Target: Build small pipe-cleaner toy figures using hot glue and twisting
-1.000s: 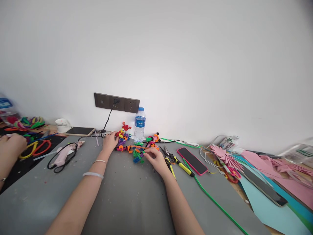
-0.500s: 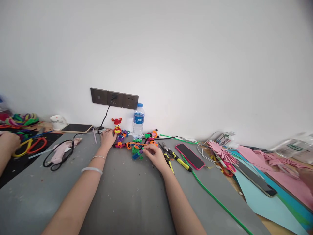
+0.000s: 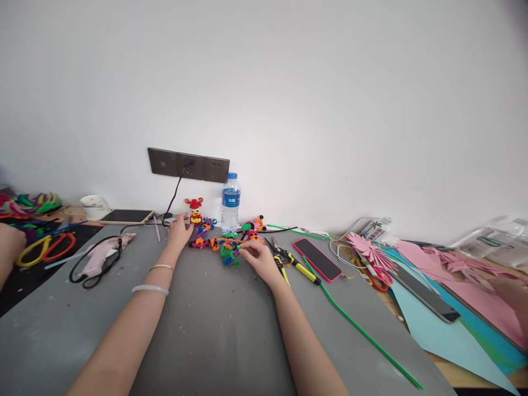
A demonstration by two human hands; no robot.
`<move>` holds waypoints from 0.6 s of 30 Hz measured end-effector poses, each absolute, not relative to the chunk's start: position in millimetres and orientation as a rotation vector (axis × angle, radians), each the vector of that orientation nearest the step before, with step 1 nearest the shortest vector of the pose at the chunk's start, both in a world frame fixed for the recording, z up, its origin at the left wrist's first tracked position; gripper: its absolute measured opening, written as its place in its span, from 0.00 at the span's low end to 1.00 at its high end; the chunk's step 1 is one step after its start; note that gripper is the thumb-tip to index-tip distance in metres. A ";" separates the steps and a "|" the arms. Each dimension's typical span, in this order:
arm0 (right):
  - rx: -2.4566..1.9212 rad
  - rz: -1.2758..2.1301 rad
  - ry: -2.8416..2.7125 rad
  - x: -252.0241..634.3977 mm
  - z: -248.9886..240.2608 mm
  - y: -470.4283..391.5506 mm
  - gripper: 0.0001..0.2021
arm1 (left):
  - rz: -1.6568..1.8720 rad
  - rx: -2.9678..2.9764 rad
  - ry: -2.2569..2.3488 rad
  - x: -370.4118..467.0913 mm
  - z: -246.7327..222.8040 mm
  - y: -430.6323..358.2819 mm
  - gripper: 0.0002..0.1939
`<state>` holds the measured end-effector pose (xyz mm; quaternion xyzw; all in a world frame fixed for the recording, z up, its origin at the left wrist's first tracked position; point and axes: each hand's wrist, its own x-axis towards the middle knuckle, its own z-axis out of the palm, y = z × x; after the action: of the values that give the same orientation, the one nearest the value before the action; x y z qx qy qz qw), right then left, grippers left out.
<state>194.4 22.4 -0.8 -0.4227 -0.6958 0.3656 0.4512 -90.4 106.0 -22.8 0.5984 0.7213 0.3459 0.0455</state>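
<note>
My left hand (image 3: 179,232) is beside a small red and yellow pipe-cleaner figure (image 3: 195,213) that stands upright near the wall. Its fingers are apart, and I see nothing held in them. Fingertips of my right hand (image 3: 260,259) pinch the edge of a green, blue and purple pipe-cleaner figure (image 3: 229,255) low over the grey mat. Around it lie more fuzzy figures: a purple and blue one (image 3: 203,229), an orange and black one (image 3: 202,242), and a green, pink and orange one (image 3: 252,225). The right fingers partly hide this cluster.
A water bottle (image 3: 230,203) stands behind the figures. Yellow-handled pliers (image 3: 304,269), a pink-cased phone (image 3: 317,259) and a green pipe cleaner (image 3: 363,330) lie at right. A pink glue gun (image 3: 99,257) with black cord lies left, near scissors (image 3: 60,247) and another person's hand (image 3: 10,245).
My left fingers have lifted and spread a little beside the red figure. My right hand keeps its pinch on the green and blue figure. The whole view has shifted slightly.
</note>
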 end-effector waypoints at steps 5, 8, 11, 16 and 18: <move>-1.024 0.966 -1.630 194.1 -0.4 23.3 0.11 | 1.037 1.847 2.161 -89.3 -17.7 105.7 0.22; -0.993 0.982 -1.587 193.5 1.7 23.3 0.11 | 0.970 1.837 2.153 -90.0 -11.6 101.6 0.27; -0.949 1.052 -1.500 192.2 2.6 22.9 0.12 | 0.855 1.852 2.117 -85.0 0.5 84.4 0.29; -0.865 1.129 -1.403 187.7 3.9 21.3 0.13 | 1.011 2.218 1.711 -43.8 30.8 30.1 0.20; -0.822 1.075 -1.400 186.7 6.1 21.1 0.11 | 1.139 2.277 1.479 -23.6 35.7 11.9 0.18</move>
<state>186.7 21.1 6.1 -0.3492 -0.5946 0.4564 0.5623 -23.6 11.9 35.7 0.7696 0.4999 0.3850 0.0982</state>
